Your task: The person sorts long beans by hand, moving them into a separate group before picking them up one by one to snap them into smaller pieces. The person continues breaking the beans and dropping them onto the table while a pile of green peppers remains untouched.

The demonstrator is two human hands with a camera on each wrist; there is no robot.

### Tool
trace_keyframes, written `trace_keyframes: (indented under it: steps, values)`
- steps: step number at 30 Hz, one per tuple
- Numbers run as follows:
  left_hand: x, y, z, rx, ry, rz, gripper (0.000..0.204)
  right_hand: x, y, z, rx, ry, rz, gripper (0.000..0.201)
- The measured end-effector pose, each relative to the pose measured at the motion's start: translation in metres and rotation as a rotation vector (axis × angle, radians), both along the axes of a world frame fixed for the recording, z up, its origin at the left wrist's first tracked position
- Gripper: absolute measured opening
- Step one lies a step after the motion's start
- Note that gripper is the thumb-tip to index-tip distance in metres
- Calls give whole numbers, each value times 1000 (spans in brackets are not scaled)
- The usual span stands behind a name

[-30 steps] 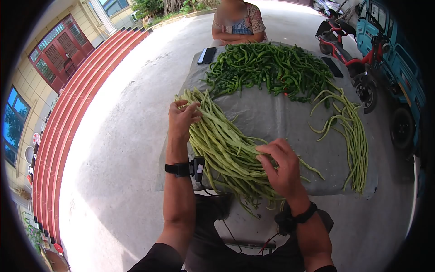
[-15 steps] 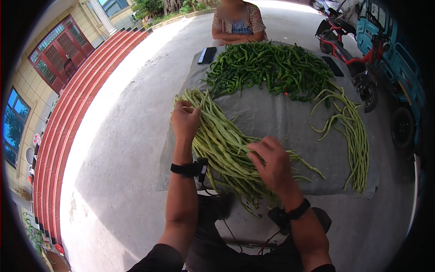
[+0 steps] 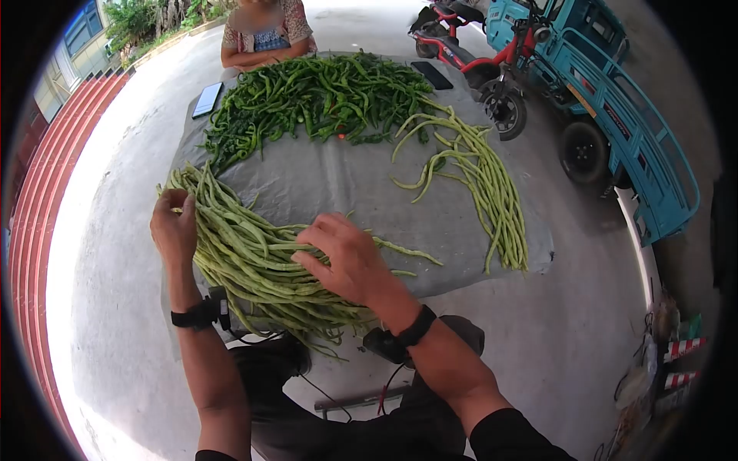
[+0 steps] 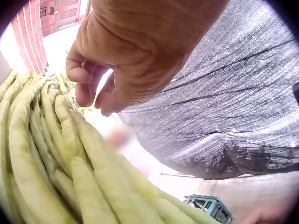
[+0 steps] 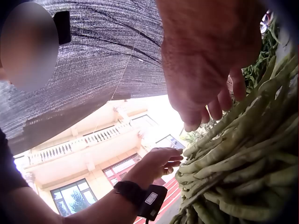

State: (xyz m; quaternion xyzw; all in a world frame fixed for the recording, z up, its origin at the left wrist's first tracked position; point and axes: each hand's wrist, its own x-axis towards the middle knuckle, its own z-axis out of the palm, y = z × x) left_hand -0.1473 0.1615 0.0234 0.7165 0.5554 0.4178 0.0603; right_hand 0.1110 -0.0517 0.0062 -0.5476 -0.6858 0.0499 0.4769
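Note:
A thick bundle of long pale-green yardlong beans [image 3: 254, 261] lies across the near left of the cloth-covered table [image 3: 307, 173]. At the bundle's far left end is my left hand [image 3: 175, 223]. Its fingers are loosely bent, with a gap of light between thumb and fingers in the left wrist view, and no bean shows in its grasp. My right hand [image 3: 346, 257] is over the bundle's right part, fingers relaxed and thumb apart from the forefinger, fingertips close to the beans. In the right wrist view its fingers [image 5: 215, 109] hang loosely beside the pile.
Green chili peppers [image 3: 323, 96] are heaped at the table's far side, with a second, smaller group of long beans [image 3: 496, 200] on the right. Two phones, one at left [image 3: 207, 100], flank the peppers. A person [image 3: 265, 38] sits opposite. Beyond stand a red scooter [image 3: 492, 65] and a blue three-wheeler [image 3: 615, 123].
The head view has turned right, so the scene sits further left. My right hand has moved slightly left along the bundle, its thumb and forefinger now further apart. The left stays at the far end.

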Motion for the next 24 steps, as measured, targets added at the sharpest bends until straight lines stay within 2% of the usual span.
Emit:
trace_keyframes:
  steps: [10,16,19,24]
  values:
    - [17,-14,10,-55,-74,-19,16,94,-23,-22,-317,-20,-370,23]
    - [27,-19,9,-52,-122,-73,16,150,-45,-37,-389,-39,-587,24]
    - [32,-21,10,-67,-137,-85,15,167,-45,-36,-301,-130,-688,29]
    - [38,-25,10,-54,-142,-115,16,184,-22,-50,-212,-174,-640,43]
